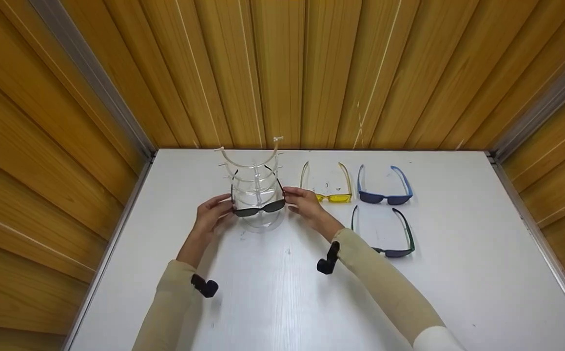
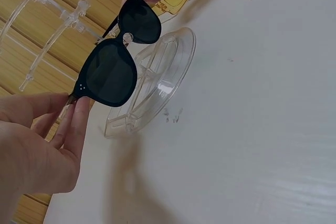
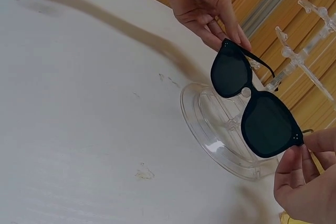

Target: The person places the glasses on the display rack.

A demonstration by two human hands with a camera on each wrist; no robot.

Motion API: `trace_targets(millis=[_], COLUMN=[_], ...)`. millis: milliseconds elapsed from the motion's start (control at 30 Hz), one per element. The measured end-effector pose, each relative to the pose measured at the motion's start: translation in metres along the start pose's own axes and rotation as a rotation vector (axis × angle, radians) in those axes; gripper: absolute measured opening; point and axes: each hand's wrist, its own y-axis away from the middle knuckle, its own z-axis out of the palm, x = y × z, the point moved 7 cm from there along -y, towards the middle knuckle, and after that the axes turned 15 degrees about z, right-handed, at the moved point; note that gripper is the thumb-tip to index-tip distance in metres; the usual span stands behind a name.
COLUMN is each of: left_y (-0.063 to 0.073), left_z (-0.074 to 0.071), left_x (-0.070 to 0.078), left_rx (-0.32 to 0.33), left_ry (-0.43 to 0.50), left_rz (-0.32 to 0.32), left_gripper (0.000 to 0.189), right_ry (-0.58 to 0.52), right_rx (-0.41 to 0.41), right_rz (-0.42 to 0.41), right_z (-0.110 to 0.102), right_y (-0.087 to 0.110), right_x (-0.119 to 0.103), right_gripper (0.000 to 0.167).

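Note:
A pair of black sunglasses (image 1: 247, 212) is held level at the front of a clear plastic display stand (image 1: 257, 180), its temples pointing back along both sides of the post. My left hand (image 1: 211, 212) pinches the frame at its left hinge corner, thumb and fingers at the temple, as the left wrist view shows. At the opposite hinge my right hand (image 1: 308, 205) pinches the other corner. In the right wrist view the dark lenses (image 3: 266, 124) are above the stand's rounded base (image 3: 210, 142), and the nose bridge overlaps a clear peg.
Yellow glasses (image 1: 339, 198) lie right beside my right hand. Farther right are blue sunglasses (image 1: 384, 199), with green-framed sunglasses (image 1: 399, 253) in front of them, near my right forearm. The stand's upper arms (image 1: 248, 165) are bare. Wood-panelled walls (image 1: 282, 73) enclose the white table (image 1: 272, 302).

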Motion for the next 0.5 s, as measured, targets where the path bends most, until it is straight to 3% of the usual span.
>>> trace_targets(millis=[500], left_y=[0.0007], left_z=[-0.0019], left_x=[0.0009], left_rx=[-0.001], left_ry=[0.008], left_rz=[0.005], left_gripper=[0.043], right_ry=[0.035], right_rx=[0.004], right_rz=[0.016], right_z=[-0.0040], right_y=[0.0026], right_x=[-0.0008], right_gripper=[0.037])
